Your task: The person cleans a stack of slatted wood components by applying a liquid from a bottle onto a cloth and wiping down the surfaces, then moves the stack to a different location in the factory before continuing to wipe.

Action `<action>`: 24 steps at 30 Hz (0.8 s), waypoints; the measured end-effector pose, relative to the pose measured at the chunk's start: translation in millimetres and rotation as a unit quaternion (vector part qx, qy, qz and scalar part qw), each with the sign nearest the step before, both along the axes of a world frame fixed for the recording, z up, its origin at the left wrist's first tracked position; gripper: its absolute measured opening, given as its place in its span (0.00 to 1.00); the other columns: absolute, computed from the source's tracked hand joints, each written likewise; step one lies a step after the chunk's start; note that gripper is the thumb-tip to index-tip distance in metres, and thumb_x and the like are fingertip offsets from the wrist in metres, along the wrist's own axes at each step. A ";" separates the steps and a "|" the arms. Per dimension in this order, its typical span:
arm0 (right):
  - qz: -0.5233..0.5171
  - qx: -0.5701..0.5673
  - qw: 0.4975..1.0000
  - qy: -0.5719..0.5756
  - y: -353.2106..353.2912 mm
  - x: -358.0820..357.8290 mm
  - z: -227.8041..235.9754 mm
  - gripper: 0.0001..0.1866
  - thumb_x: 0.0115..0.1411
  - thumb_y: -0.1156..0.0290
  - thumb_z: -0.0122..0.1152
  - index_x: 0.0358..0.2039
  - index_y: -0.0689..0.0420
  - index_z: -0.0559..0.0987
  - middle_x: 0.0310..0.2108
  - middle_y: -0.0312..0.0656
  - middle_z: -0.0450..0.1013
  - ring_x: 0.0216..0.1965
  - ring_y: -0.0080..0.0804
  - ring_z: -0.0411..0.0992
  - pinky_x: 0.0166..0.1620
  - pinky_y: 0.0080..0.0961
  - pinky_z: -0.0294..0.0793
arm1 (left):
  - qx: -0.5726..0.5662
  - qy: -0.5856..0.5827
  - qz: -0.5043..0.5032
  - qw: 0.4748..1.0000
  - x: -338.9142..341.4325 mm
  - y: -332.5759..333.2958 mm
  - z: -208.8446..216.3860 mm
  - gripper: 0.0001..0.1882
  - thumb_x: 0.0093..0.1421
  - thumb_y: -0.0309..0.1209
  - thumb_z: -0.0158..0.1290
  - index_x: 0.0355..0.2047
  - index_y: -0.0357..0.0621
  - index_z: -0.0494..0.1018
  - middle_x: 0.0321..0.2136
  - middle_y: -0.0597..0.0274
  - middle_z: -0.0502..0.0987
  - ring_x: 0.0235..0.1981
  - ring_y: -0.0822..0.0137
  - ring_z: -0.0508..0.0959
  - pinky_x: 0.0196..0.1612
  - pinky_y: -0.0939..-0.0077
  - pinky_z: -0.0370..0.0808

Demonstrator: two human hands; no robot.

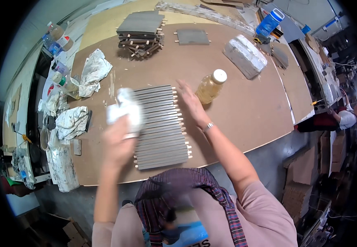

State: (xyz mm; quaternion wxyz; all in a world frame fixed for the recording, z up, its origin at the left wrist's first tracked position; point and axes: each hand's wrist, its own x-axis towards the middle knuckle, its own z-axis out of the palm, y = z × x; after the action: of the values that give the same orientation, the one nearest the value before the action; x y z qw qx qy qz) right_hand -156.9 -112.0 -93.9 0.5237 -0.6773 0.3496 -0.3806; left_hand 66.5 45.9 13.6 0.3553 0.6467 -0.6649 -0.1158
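Head view. Left hand (121,140), blurred, grasps a white cloth (126,113), also blurred, at the left edge of the slats (160,127). Right hand (191,103) released, fingers extended and together, beside the peg ends (177,105) on the slats' right edge; contact there cannot be told. Watch (208,126) on the right wrist.

Slats: grey, narrow, lying side by side in a column between the two hands and running nearer the body than the right hand. Pale pegs stick out at both sides. All on a brown surface (248,111).

Just right of the right hand: jar (210,88), upright, white lid, yellowish contents. Farther out beyond the hands: stack (140,31) of grey pegged pieces, its lower layers uneven; to its right a single panel (192,37), lying flat. Beyond the jar, right of the right hand: whitish block (245,56), then a blue bottle (270,22) near the far edge.

Left of the left hand: crumpled rag (95,72) farther out, stained rag (72,123) nearer level, small block (77,147) just below that.
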 end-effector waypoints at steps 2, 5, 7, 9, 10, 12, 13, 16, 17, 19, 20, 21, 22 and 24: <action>0.023 0.097 0.995 -0.002 -14.9 22.5 2.0 0.32 0.69 0.49 0.38 0.64 0.60 0.60 0.61 0.53 0.63 0.65 0.41 0.58 0.65 0.31 0.53 | -0.079 -0.187 -0.171 0.964 -43.4 -28.9 -18.2 0.20 0.57 0.29 0.52 0.51 0.39 0.73 0.43 0.49 0.79 0.47 0.51 0.78 0.53 0.61 0.73; -0.059 0.046 0.993 0.093 -23.2 29.6 -34.4 0.32 0.71 0.48 0.31 0.58 0.65 0.64 0.52 0.56 0.69 0.56 0.46 0.65 0.61 0.32 0.59 | -0.025 -0.145 -0.164 0.975 0.9 -29.5 -45.6 0.21 0.56 0.28 0.54 0.51 0.38 0.74 0.47 0.48 0.77 0.53 0.54 0.75 0.58 0.59 0.69; -0.050 0.045 0.993 0.092 -19.8 34.7 -32.4 0.33 0.71 0.48 0.29 0.54 0.67 0.66 0.50 0.57 0.69 0.52 0.45 0.66 0.58 0.33 0.61 | -0.012 -0.047 -0.004 0.999 52.4 -15.5 -50.5 0.14 0.59 0.24 0.50 0.44 0.36 0.77 0.43 0.49 0.80 0.47 0.54 0.79 0.56 0.60 0.71; -0.040 0.036 0.995 0.081 -11.2 37.9 -11.5 0.33 0.71 0.47 0.29 0.52 0.68 0.67 0.46 0.57 0.71 0.48 0.45 0.68 0.55 0.34 0.63 | 0.098 0.073 0.067 0.990 64.9 -16.9 -30.1 0.13 0.60 0.25 0.50 0.43 0.36 0.78 0.40 0.50 0.80 0.44 0.53 0.80 0.55 0.61 0.71; -0.035 0.066 0.994 0.083 -9.5 37.0 -7.3 0.33 0.71 0.47 0.29 0.52 0.68 0.67 0.46 0.57 0.71 0.48 0.46 0.69 0.55 0.34 0.63 | 0.088 0.083 0.051 0.991 54.8 -25.6 -22.1 0.14 0.59 0.25 0.50 0.45 0.37 0.77 0.43 0.50 0.79 0.47 0.53 0.78 0.57 0.60 0.69; -0.022 0.120 0.989 0.088 -9.9 39.6 -1.3 0.33 0.71 0.48 0.29 0.53 0.67 0.67 0.47 0.58 0.71 0.48 0.47 0.69 0.56 0.33 0.64 | -0.022 -0.073 -0.012 0.997 7.1 -43.0 -39.1 0.19 0.56 0.27 0.51 0.49 0.40 0.75 0.51 0.48 0.75 0.55 0.54 0.73 0.62 0.57 0.64; -0.053 0.099 0.992 0.050 -5.9 41.0 9.8 0.31 0.71 0.46 0.33 0.46 0.64 0.71 0.41 0.52 0.73 0.45 0.39 0.69 0.53 0.32 0.66 | 0.018 -0.094 -0.116 0.989 -12.7 -53.4 -36.4 0.21 0.55 0.27 0.51 0.50 0.40 0.74 0.54 0.49 0.72 0.58 0.54 0.69 0.63 0.57 0.60; -0.084 0.094 0.990 0.063 -7.9 37.9 4.9 0.29 0.71 0.47 0.34 0.46 0.63 0.72 0.38 0.50 0.74 0.41 0.36 0.70 0.50 0.30 0.68 | -0.004 -0.065 -0.142 0.988 16.8 -65.7 -47.7 0.19 0.56 0.22 0.49 0.48 0.39 0.75 0.49 0.51 0.76 0.54 0.51 0.73 0.60 0.60 0.67; -0.061 0.076 0.995 0.007 -11.9 39.5 -5.9 0.29 0.71 0.49 0.34 0.45 0.64 0.72 0.37 0.50 0.74 0.41 0.36 0.70 0.50 0.30 0.69 | -0.020 -0.025 -0.081 0.996 42.9 -64.8 -51.4 0.18 0.56 0.21 0.48 0.47 0.38 0.76 0.47 0.51 0.77 0.52 0.51 0.75 0.57 0.61 0.69; -0.047 0.084 0.995 0.034 -13.1 39.2 -2.0 0.28 0.72 0.52 0.32 0.47 0.65 0.72 0.42 0.51 0.74 0.46 0.39 0.70 0.54 0.30 0.66 | 0.026 0.049 0.011 0.998 59.1 -71.4 -39.3 0.16 0.56 0.17 0.46 0.44 0.36 0.77 0.42 0.49 0.80 0.46 0.50 0.78 0.52 0.63 0.74; -0.040 0.088 0.994 0.047 -13.5 38.6 -0.5 0.28 0.72 0.53 0.30 0.49 0.65 0.72 0.44 0.52 0.74 0.48 0.41 0.70 0.56 0.30 0.65 | 0.087 0.077 0.042 0.992 61.8 -78.0 -22.9 0.16 0.56 0.16 0.45 0.42 0.35 0.77 0.39 0.48 0.80 0.43 0.49 0.80 0.49 0.65 0.76; -0.037 0.099 0.993 0.048 -13.5 37.1 -4.0 0.27 0.72 0.55 0.31 0.49 0.65 0.72 0.45 0.51 0.74 0.48 0.42 0.71 0.56 0.30 0.65 | 0.052 0.122 0.022 0.991 46.0 -86.1 -26.3 0.14 0.55 0.18 0.49 0.42 0.33 0.76 0.40 0.47 0.80 0.43 0.49 0.79 0.48 0.63 0.76; -0.036 0.067 0.996 0.055 -14.0 39.0 -5.2 0.27 0.72 0.55 0.31 0.49 0.65 0.72 0.45 0.51 0.74 0.48 0.42 0.71 0.55 0.30 0.65 | -0.022 0.029 -0.022 0.999 30.2 -92.0 -33.2 0.16 0.55 0.19 0.50 0.45 0.35 0.75 0.44 0.51 0.79 0.48 0.53 0.78 0.53 0.63 0.73; -0.043 0.000 0.996 0.078 -12.1 37.6 -17.2 0.26 0.72 0.56 0.31 0.49 0.65 0.71 0.44 0.51 0.74 0.48 0.42 0.71 0.55 0.30 0.66 | -0.046 -0.146 -0.196 0.969 -12.1 -102.1 -36.8 0.21 0.54 0.19 0.49 0.50 0.39 0.74 0.49 0.54 0.77 0.53 0.57 0.75 0.59 0.62 0.68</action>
State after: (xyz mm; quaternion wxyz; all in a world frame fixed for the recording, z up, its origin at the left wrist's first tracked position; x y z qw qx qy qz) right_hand -119.3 -124.1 -111.1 0.4779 -0.6893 0.4183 -0.3485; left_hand 54.5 -56.2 -23.2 0.2541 0.4970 -0.8278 -0.0567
